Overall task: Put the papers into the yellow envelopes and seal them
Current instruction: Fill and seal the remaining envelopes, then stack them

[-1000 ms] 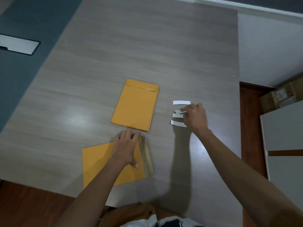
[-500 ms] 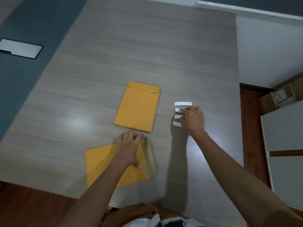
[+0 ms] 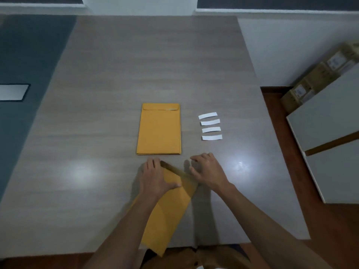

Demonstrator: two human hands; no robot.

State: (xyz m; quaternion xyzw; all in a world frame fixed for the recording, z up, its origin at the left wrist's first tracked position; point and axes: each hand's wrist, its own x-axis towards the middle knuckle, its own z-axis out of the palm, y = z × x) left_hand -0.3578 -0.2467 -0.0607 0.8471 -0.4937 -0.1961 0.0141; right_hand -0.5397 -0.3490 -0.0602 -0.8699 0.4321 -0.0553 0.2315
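A yellow envelope (image 3: 171, 214) lies tilted at the table's near edge, its lower corner past the edge and its flap (image 3: 175, 169) standing open at the top. My left hand (image 3: 157, 179) presses flat on the envelope's upper part, thumb across it. My right hand (image 3: 208, 171) hovers at the flap's right end with fingers curled and apart, holding nothing. A stack of yellow envelopes (image 3: 159, 130) lies just beyond, flaps folded down. To its right several white paper strips (image 3: 210, 126) lie in a column.
The grey wood-grain table (image 3: 116, 94) ends at the right near a white cabinet (image 3: 326, 140) and cardboard boxes (image 3: 318, 82). A dark floor with a white panel (image 3: 12, 92) lies to the left.
My right hand left the white strips and came back to the envelope's flap. The near envelope has turned from lying sideways to pointing away from me. The camera view shifted.
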